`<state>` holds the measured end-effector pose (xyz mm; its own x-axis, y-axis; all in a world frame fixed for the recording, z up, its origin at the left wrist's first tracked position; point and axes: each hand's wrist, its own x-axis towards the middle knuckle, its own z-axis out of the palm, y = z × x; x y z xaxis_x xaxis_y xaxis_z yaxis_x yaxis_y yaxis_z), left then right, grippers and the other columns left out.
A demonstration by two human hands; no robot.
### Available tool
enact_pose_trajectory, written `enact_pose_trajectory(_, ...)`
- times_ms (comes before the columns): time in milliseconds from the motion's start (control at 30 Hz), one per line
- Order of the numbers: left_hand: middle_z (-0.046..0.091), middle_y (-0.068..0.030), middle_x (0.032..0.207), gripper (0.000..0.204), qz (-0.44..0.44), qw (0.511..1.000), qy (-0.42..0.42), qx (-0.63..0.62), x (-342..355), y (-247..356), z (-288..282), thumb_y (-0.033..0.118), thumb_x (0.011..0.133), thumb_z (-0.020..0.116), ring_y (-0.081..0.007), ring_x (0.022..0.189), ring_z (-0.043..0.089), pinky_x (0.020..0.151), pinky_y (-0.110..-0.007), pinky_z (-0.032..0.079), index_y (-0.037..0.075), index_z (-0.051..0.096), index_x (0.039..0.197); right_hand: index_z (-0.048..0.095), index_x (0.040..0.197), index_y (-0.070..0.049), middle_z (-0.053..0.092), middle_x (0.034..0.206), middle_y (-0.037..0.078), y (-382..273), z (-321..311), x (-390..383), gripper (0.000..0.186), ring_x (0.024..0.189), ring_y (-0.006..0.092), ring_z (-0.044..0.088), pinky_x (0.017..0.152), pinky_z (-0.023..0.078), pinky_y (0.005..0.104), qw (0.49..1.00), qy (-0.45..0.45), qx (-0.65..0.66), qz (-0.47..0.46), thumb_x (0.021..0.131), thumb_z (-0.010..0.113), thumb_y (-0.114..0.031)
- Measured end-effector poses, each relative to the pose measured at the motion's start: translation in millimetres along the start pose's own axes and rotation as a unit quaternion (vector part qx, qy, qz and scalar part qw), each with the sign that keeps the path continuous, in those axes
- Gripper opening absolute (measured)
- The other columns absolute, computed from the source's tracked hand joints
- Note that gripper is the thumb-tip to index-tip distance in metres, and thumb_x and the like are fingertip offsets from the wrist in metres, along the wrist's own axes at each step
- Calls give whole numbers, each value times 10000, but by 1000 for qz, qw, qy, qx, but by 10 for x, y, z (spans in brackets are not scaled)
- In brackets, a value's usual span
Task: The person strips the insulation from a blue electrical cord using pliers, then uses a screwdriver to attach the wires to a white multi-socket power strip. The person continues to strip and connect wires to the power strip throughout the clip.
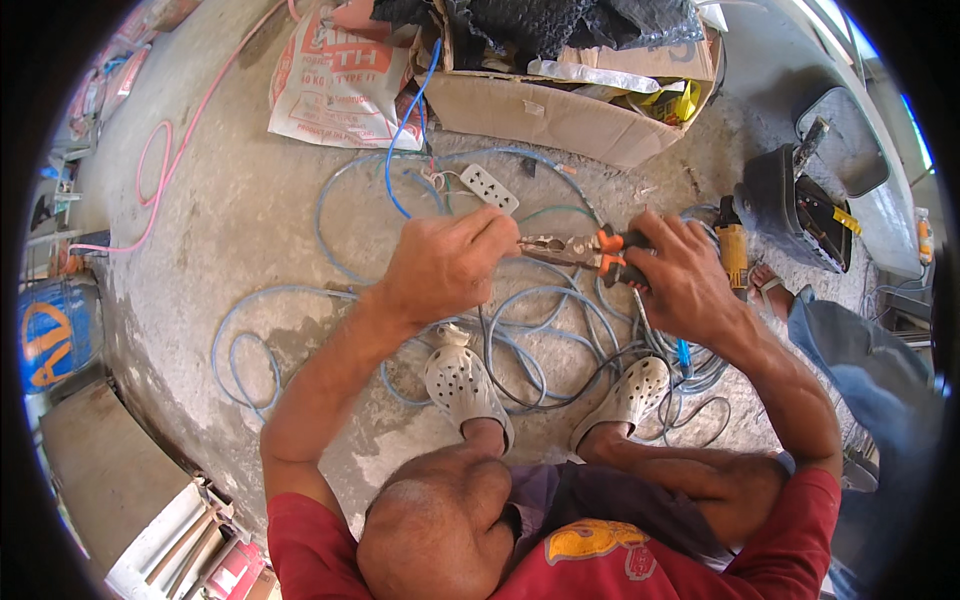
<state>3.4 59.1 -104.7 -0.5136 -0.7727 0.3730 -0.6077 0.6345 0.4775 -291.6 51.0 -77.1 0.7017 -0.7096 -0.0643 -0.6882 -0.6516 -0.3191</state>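
Left hand (450, 262) curled, right hand (685, 275) gripping (forearms (335, 350) angled inward).

A cardboard box (560, 122) stands beside a sack (330, 95).

I'd call this a rough workshop or building site; I can't tell which. On my feed I see bare, stained concrete floor (235, 200), tangled bluish cable (690, 385) and a power strip (490, 188) across its middle, a printed sack (335, 95) and cardboard box (560, 120) toward its far edge, a dark toolbox (772, 195) near its right edge, a blue drum (82, 330) at its left.
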Motion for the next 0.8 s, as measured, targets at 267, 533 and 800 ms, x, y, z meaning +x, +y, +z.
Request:
enact_pose_trajectory(267, 565, -61, 723, 143, 75, 993, -59, -66, -52, 40, -64, 33, 725, 687, -260, 602, 603, 504, -374, 450, 72, 588, 821, 638, 882, 10, 612, 918, 92, 5, -36, -127, 227, 790, 230, 636, 703, 479, 336, 715, -379, 561, 174, 668, 637, -64)
enact_pose_trajectory(533, 607, -81, 757, 87, 18, 989, -83, -125, -86, 37, -142, 67, 831, 683, -263, 642, 618, 542, -355, 459, 55, 600, 854, 673, 1007, -5, 569, 1122, 160, -24, 499, -367, 362, 945, 234, 617, 799, 503, 323, 491, -373, 782, 89, 652, 648, -72)
enact_pose_trajectory(800, 582, -12, 726, 253, -244, 901, -93, -347, -253, -31, -255, 246, 998, 599, -84, 662, 479, 603, -258, 422, 1, 638, 949, 674, 1163, -75, 412, 1467, 105, -13, 161, -185, 489, 1283, 354, 419, 1077, 325, 532, 999, 26, 18, -15, 675, 699, -43)
